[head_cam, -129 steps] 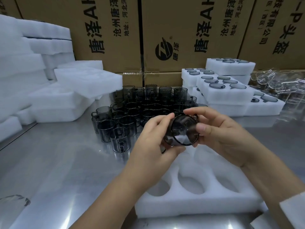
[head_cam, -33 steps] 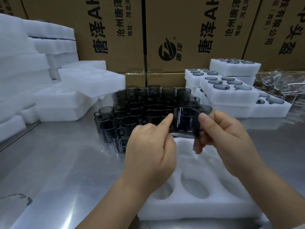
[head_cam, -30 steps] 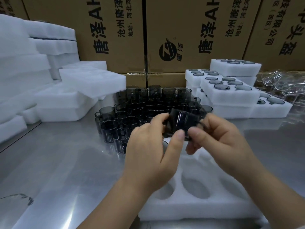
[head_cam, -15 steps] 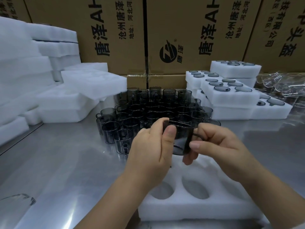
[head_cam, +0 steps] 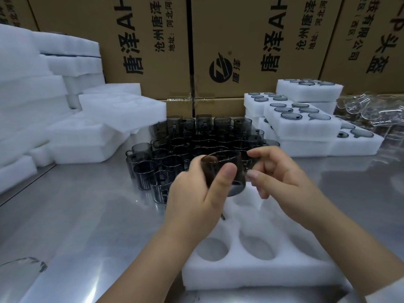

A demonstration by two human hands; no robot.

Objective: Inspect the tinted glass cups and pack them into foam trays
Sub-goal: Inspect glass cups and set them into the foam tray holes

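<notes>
Tinted cup (head_cam: 216,164) (rim up) between left hand (head_cam: 192,199) and right hand (head_cam: 282,179)

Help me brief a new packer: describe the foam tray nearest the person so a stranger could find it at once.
On the steel table, nearer than the cluster of loose tinted cups, a white foam tray lies under the left hand and right hand, which hold one tinted glass cup. Unlike the filled trays stacked back right, its visible round pockets are empty.
</notes>
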